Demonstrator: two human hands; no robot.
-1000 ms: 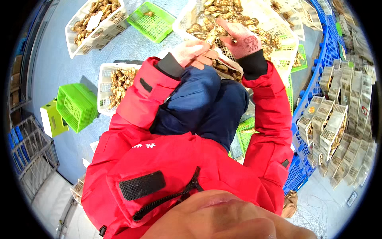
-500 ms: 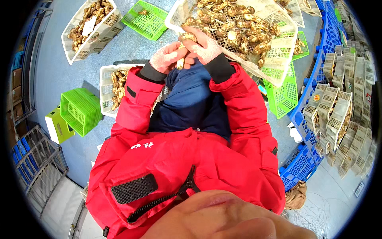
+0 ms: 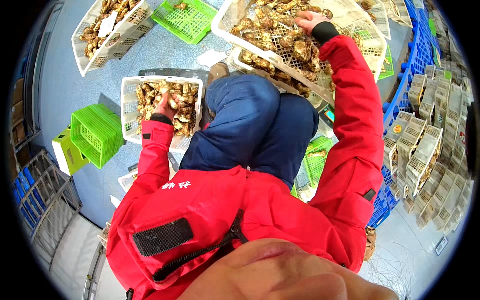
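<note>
My left hand (image 3: 164, 108) is down in a white basket (image 3: 126, 102) of brown-and-cream mushrooms (image 3: 184, 102) at my left, its fingers closed round a mushroom (image 3: 164, 88) on the pile. Far to the right, my right hand (image 3: 311, 21) reaches over a large white crate (image 3: 245, 42). Its fingers are bent together onto a mushroom among those spread on the mesh bottom; the fingertips are partly hidden. More mushrooms (image 3: 262, 62) show in another crate under the large one's near side.
Another white crate of mushrooms (image 3: 107, 26) stands far left, beside a green basket (image 3: 185, 20). Stacked green baskets (image 3: 97, 135) stand at left. A small device with a lit screen (image 3: 328, 114) sits by my right knee. Blue pallets (image 3: 400, 100) and stacked crates (image 3: 425, 150) line the right.
My hands, together on one mushroom before, have parted. The left has gone down-left into the white basket, the right out to the right over the large crate. My knees have swung right.
</note>
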